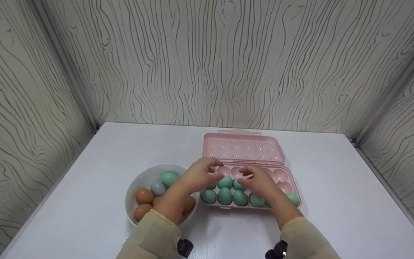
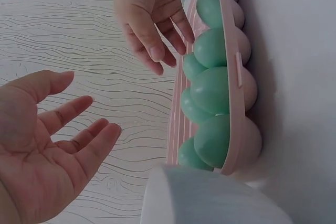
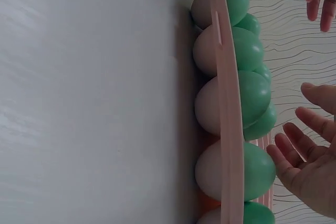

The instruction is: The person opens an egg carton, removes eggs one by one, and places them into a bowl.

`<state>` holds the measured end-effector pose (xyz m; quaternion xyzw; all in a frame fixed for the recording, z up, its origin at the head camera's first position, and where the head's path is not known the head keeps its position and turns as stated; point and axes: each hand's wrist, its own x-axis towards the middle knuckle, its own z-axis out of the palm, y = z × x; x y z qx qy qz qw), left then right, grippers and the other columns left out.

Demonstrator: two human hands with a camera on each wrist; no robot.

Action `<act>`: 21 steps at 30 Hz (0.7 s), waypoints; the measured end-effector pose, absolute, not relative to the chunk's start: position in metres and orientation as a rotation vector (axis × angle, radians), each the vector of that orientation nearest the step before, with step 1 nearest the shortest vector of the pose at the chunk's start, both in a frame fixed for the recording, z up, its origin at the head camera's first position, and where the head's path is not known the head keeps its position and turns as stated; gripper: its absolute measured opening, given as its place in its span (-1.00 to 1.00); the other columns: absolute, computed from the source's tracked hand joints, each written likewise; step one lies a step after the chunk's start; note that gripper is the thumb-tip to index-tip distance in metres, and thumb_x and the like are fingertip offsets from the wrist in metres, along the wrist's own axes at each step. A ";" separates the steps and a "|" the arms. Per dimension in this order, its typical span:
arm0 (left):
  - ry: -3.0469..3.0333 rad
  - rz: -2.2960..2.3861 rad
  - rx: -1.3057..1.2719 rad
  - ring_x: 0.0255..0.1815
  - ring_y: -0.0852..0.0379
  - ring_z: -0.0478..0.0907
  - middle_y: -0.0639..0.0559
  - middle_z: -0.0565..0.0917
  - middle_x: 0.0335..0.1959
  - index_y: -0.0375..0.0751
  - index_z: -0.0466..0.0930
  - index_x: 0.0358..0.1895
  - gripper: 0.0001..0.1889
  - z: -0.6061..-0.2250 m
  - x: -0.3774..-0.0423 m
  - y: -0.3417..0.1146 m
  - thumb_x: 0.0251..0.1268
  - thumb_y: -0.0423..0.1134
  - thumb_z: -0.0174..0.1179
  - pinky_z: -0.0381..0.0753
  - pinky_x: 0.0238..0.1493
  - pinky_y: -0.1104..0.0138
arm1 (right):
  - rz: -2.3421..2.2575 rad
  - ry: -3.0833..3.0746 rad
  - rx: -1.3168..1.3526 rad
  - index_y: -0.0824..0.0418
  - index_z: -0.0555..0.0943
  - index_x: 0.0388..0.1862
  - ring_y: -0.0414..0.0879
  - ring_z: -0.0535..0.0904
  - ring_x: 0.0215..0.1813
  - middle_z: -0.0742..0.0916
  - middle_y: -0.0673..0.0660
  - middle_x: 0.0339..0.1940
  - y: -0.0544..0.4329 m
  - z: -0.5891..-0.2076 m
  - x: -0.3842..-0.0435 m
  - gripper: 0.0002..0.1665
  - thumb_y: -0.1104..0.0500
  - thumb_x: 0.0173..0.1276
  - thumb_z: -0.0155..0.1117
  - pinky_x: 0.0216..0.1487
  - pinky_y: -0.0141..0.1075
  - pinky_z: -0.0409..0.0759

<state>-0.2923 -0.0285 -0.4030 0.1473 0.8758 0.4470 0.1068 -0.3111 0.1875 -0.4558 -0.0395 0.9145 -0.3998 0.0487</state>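
A pink egg carton (image 1: 281,175) lies on the table with its lid (image 1: 243,147) folded back. Green eggs (image 1: 224,196) fill most of its front row, and a few more sit in the row behind; pink cups show farther back. My left hand (image 1: 200,175) hovers over the carton's left part, fingers loosely bent, holding nothing. Above the middle is my right hand (image 1: 259,180), facing it, thumb and fingers apart around bare air. In the right wrist view, the right fingertips (image 3: 277,156) are close beside a green egg (image 3: 257,171).
To the left of the carton stands a white bowl (image 1: 130,196) with several brown eggs (image 1: 144,196) and a few greenish eggs (image 1: 170,178). My left forearm passes over its right side. Wood-grain panels (image 1: 207,64) enclose the white table (image 1: 95,180) at the back and sides.
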 end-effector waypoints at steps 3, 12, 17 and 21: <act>2.583 1.309 0.418 0.07 0.03 0.44 0.09 0.51 -0.01 0.10 0.50 0.03 -0.68 -0.405 -0.291 -0.028 0.19 -0.06 0.16 0.50 0.02 0.13 | -1.196 2.795 -0.094 0.12 0.55 -0.02 -0.01 0.52 -0.01 0.61 0.10 -0.04 0.184 -0.459 -0.310 -0.62 0.08 0.17 0.31 0.02 -0.07 0.48; 2.543 1.345 0.422 0.08 0.02 0.43 0.09 0.51 0.01 0.12 0.50 0.04 -0.69 -0.411 -0.291 -0.028 0.21 -0.08 0.16 0.49 0.03 0.10 | -1.143 2.889 -0.013 0.21 0.55 -0.15 -0.03 0.48 -0.13 0.59 0.09 -0.18 0.172 -0.472 -0.310 -0.64 0.15 0.06 0.37 -0.02 -0.08 0.46; 2.534 1.345 0.439 0.09 0.00 0.42 0.06 0.51 0.03 0.14 0.50 0.05 -0.67 -0.414 -0.291 -0.028 0.20 -0.06 0.16 0.48 0.03 0.11 | -1.066 2.951 -0.035 0.26 0.58 -0.18 -0.02 0.47 -0.17 0.57 0.10 -0.22 0.168 -0.475 -0.312 -0.67 0.20 0.04 0.37 -0.03 -0.08 0.46; 2.527 1.349 0.425 0.10 0.00 0.42 0.06 0.50 0.05 0.16 0.50 0.04 -0.68 -0.413 -0.290 -0.028 0.19 -0.04 0.17 0.48 0.03 0.10 | -1.061 2.927 -0.002 0.25 0.57 -0.16 -0.02 0.47 -0.19 0.57 0.09 -0.23 0.167 -0.473 -0.313 -0.66 0.20 0.05 0.37 -0.05 -0.08 0.46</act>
